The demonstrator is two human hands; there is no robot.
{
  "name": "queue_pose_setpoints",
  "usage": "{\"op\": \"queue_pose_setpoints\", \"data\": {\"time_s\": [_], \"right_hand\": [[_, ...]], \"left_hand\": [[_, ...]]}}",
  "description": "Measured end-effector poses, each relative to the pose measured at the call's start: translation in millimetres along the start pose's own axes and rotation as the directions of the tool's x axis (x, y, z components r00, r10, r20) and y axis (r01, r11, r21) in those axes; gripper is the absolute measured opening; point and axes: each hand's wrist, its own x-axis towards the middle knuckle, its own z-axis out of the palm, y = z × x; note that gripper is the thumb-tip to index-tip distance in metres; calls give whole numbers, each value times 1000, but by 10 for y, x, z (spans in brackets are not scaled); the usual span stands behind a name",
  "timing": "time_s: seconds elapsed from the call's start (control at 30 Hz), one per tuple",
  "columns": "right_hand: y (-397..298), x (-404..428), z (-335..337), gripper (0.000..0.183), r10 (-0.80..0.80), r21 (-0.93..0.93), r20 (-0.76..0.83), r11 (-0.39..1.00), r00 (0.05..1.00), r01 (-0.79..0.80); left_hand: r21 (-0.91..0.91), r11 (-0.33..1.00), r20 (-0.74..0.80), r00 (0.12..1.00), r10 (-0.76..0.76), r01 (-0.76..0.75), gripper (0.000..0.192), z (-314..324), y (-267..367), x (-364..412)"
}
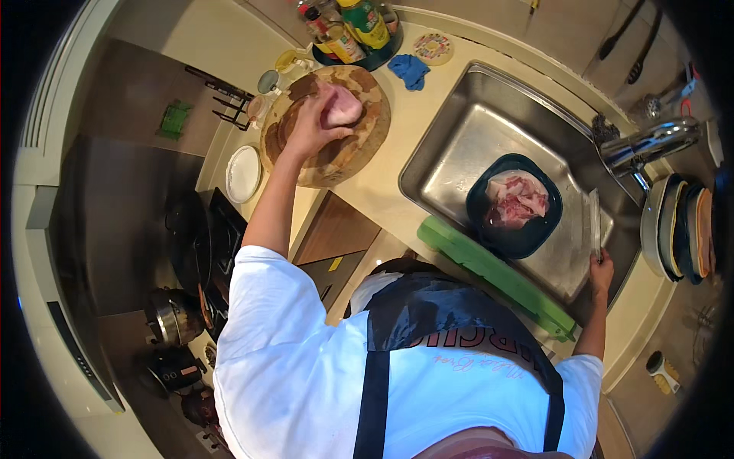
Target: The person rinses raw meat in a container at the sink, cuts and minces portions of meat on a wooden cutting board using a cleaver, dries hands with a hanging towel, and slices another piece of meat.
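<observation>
My left hand (311,127) is over the round wooden chopping block (373,129), fingers and thumb around a pale pink piece of raw meat (344,109). Down at the right side of the sink, my right hand (601,274) grips the handle of a knife (595,221); its blade points away from me. Between my hands, a dark teal basin (516,246) stands in the stainless steel sink (459,137). Several pieces of raw meat (518,198) lie in the basin, apparently in water.
A green splash guard (493,275) runs along the sink's front edge, below the faucet (648,146). Bottles (344,40) stand behind the block, near a blue cloth (409,72). A white round lid (243,173) is left of it. Stacked basins (668,229) stand right; a wok (189,241) left.
</observation>
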Motion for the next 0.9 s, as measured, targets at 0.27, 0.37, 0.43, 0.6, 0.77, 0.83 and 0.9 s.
{"op": "queue_pose_setpoints", "data": {"time_s": [0.27, 0.37, 0.43, 0.6, 0.77, 0.83, 0.9], "right_hand": [[-1263, -862, -592, 31, -158, -377, 26, 913, 987, 157], [-1752, -1126, -503, 31, -193, -356, 19, 915, 981, 187], [-2099, -1271, -338, 30, -264, -63, 23, 962, 964, 265], [-3379, -1703, 88, 29, -167, 516, 120, 853, 979, 82], [-4296, -1902, 450, 27, -289, 828, 179, 561, 940, 15], [-4588, -1946, 525, 27, -338, 866, 218, 500, 916, -22], [-4785, -1961, 566, 26, -383, 884, 237, 466, 893, -35]], "left_hand": [[-197, 970, -17, 989, -146, 140, 48, 115, -755, -266], [-230, 966, 14, 993, -121, 121, 39, 168, -904, -310], [-447, 880, 29, 986, -166, 161, 32, 227, -1069, -371], [-435, 898, 13, 998, -69, 67, 27, 165, -1138, -404], [-337, 930, -181, 979, 89, -146, 20, 309, -1049, -522], [-326, 933, -208, 974, 84, -150, 19, 346, -1108, -518], [-315, 936, -235, 968, 83, -157, 19, 345, -1153, -528]]}}
